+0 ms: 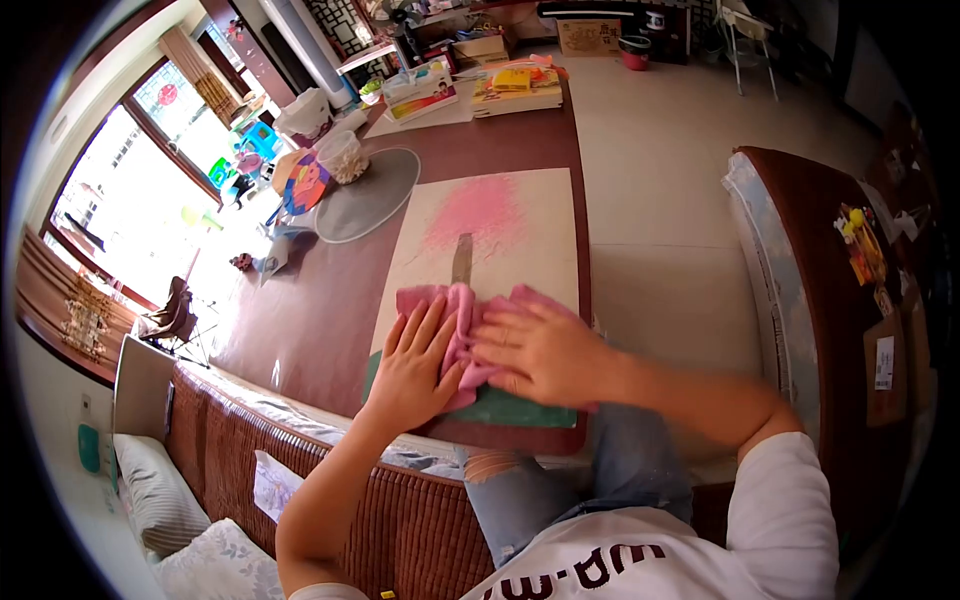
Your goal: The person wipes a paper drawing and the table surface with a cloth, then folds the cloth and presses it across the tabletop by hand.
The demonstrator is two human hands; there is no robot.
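A bunched pink cloth (462, 300) lies on the lower part of a picture board (545, 225). The board shows a pink treetop, a brown-grey trunk and a green band along the near edge. My left hand (408, 362) rests on the cloth's left side, fingers stretched out and spread. From the right, my right hand (545, 352) lies over the cloth with its fingers extended to the left, slightly blurred. Cloth folds rise between the two hands. The trunk's lower end is hidden by the cloth.
The board lies on a dark red table (300, 320). Beyond it are a round grey mat (385, 195), a clear tub of white sticks (345, 160), and books (515, 92). A brown woven sofa (215, 425) runs along the near side; another seat (800, 250) stands right.
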